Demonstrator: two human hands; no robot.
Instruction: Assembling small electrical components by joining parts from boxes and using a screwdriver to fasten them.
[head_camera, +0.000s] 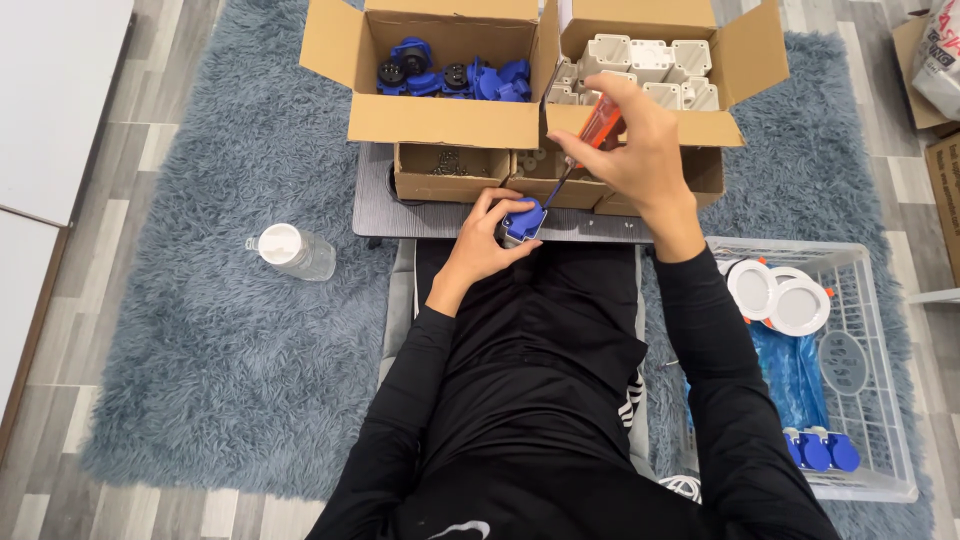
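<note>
My left hand (483, 243) grips a small blue plastic socket part (524, 220) at the near edge of a low grey table (400, 215). An orange-handled screwdriver (598, 128) is held in my right hand (637, 152), its metal tip angled down onto the blue part. Both arms wear black sleeves, and my lap in black clothing lies below the table.
Two open cardboard boxes stand at the table's back: one with blue parts (450, 78), one with pale grey housings (650, 72). Smaller boxes (450, 172) sit in front. A white wire basket (850, 370) at right holds round white lights and blue parts. A clear bottle (293, 250) lies on the shaggy rug.
</note>
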